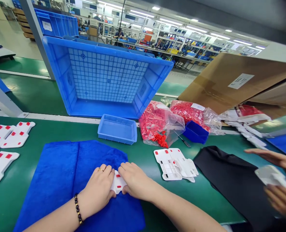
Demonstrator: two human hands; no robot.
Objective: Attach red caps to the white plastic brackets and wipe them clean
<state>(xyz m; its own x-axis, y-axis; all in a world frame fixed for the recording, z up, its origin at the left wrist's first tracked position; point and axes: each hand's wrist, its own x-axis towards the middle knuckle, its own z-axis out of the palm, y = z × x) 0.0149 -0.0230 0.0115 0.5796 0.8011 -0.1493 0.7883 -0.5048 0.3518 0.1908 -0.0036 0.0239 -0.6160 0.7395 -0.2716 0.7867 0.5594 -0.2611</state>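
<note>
Both my hands grip one white plastic part [118, 182] with red square pads, over a blue cloth [60, 180] spread on the green table. My left hand [100, 183] holds its left end, fingers curled over the top and thumb at the near edge. At the other end, my right hand [135, 180] is closed on it in the same way. Much of the part is hidden under my fingers. More white parts [174, 163] with red pads lie right of the cloth, and others [12, 137] rest at the far left.
Behind the cloth are a small blue tray [117, 129] and a large tilted blue crate [109, 77]. Bags of red pieces [154, 122], a dark blue bin [196, 132] and a cardboard box [229, 83] stand right. A co-worker's hands [280, 193] hold a white part near a black cloth [229, 177].
</note>
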